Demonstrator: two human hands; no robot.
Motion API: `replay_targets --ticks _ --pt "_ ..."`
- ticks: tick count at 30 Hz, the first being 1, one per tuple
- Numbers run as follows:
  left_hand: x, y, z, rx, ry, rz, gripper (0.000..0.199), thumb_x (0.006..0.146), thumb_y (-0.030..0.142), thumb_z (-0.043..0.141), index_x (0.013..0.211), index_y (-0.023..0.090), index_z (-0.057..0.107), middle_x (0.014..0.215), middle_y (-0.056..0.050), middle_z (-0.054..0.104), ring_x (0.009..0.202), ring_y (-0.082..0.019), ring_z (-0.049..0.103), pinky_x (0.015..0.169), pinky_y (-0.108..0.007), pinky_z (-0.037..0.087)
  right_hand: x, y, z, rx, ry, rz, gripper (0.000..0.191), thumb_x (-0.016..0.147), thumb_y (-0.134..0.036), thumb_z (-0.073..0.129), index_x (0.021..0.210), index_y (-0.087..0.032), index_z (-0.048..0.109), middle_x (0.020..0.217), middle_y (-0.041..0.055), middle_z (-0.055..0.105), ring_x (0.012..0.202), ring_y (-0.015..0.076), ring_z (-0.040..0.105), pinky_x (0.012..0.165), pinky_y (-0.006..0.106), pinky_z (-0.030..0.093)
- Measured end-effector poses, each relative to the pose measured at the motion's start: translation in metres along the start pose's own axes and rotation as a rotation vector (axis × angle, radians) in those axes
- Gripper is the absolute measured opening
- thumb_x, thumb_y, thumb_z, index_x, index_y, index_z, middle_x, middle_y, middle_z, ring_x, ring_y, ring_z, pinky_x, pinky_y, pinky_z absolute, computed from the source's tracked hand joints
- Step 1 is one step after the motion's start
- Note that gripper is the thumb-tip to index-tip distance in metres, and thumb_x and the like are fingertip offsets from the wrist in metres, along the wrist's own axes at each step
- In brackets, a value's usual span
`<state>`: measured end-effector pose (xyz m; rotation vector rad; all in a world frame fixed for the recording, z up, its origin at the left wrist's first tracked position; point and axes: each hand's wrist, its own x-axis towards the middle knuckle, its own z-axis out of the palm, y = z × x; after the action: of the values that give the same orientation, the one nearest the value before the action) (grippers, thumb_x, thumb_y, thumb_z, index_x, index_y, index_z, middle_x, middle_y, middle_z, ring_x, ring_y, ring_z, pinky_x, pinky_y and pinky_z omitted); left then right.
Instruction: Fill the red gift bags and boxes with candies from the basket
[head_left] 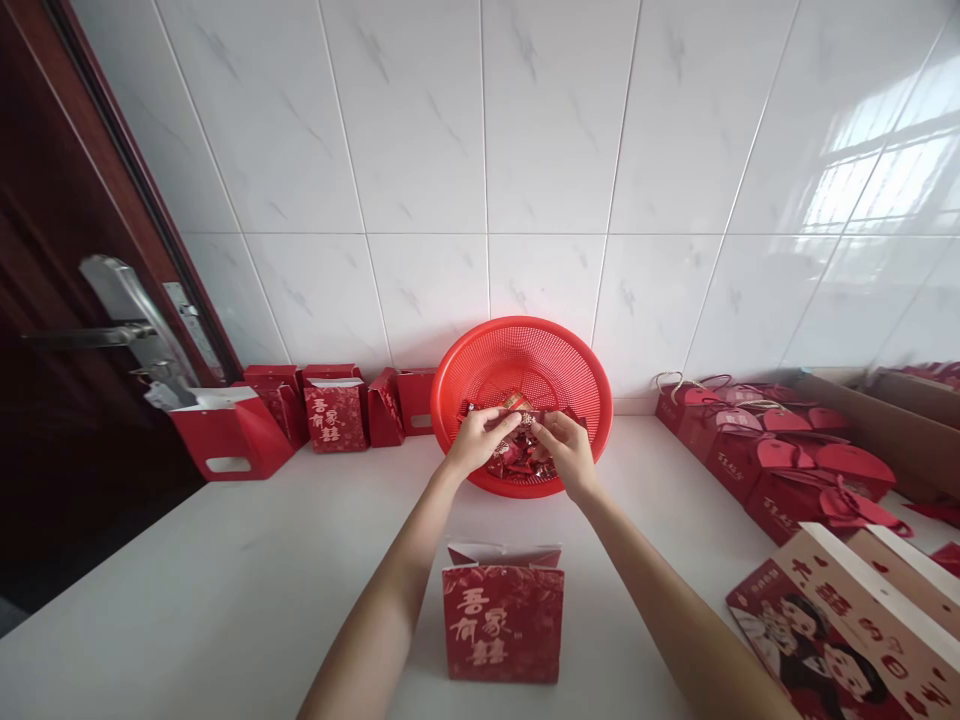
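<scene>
Over the red plastic basket (517,335), my left hand (484,437) and my right hand (566,447) pinch a small dark-red wrapped candy (532,417) between them, one at each end. Below it, shiny red wrapped candies (517,460) lie in the basket, partly hidden by my hands. The basket is tilted with its mouth toward me. Between my forearms a red paper gift bag (504,625) with pale Chinese characters stands upright, its top open.
Several red gift bags (336,415) stand along the wall at left, beside a door with a metal handle (124,335). On the right are red gift boxes (772,450) with cords, a cardboard box (862,420) and printed bags (847,620). White tabletop (337,560) lies beneath.
</scene>
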<state>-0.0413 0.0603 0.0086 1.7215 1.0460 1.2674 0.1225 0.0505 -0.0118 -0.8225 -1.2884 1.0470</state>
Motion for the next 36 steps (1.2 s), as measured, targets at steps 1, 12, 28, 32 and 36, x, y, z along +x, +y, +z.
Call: replay_targets --ticks 1,12,28,32,36 --pt "0.000 0.001 -0.001 0.001 0.012 -0.005 0.044 0.080 0.058 0.065 0.086 0.016 0.074 0.070 -0.003 0.071 0.068 -0.019 0.065 0.066 -0.029 0.051 0.000 -0.002 0.000 -0.008 0.006 -0.018 0.042 0.068 -0.058 0.075 0.074 -0.021 0.056 0.058 -0.0025 0.058 0.046 0.0134 0.055 0.046 0.027 0.047" --pt "-0.001 0.024 0.003 -0.166 0.098 0.011 0.042 0.075 0.056 0.068 0.086 0.016 0.076 0.090 -0.006 0.076 0.088 -0.023 0.069 0.082 -0.034 0.054 -0.005 -0.020 0.000 0.075 -0.055 -0.047 0.038 0.071 -0.045 0.074 0.097 -0.021 0.062 0.087 0.0014 0.069 0.051 0.0115 0.060 0.050 0.025 0.049" --pt "0.000 0.019 -0.002 -0.158 0.095 0.056 0.047 0.064 0.028 0.081 0.108 0.014 0.071 0.098 -0.009 0.076 0.092 -0.023 0.071 0.088 -0.039 0.057 -0.005 -0.034 -0.002 0.061 -0.125 0.055 0.038 0.068 -0.049 0.078 0.086 -0.020 0.062 0.070 -0.0011 0.067 0.055 0.0142 0.063 0.057 0.028 0.054" --pt "-0.001 0.023 -0.004 -0.111 0.029 0.069 0.041 0.062 0.029 0.082 0.100 0.015 0.074 0.103 -0.011 0.077 0.098 -0.026 0.071 0.089 -0.039 0.058 -0.005 -0.034 0.000 0.032 -0.250 0.054 0.038 0.070 -0.051 0.075 0.088 -0.019 0.065 0.076 0.0023 0.070 0.068 0.0193 0.068 0.061 0.030 0.056" --pt "0.000 0.021 -0.013 -0.029 0.079 0.085 0.036 0.073 0.034 0.074 0.103 0.014 0.074 0.096 -0.010 0.078 0.090 -0.025 0.073 0.088 -0.039 0.059 -0.004 -0.034 -0.002 -0.016 -0.229 0.021 0.032 0.074 -0.050 0.070 0.079 -0.019 0.064 0.073 0.0029 0.070 0.065 0.0197 0.068 0.062 0.031 0.056"
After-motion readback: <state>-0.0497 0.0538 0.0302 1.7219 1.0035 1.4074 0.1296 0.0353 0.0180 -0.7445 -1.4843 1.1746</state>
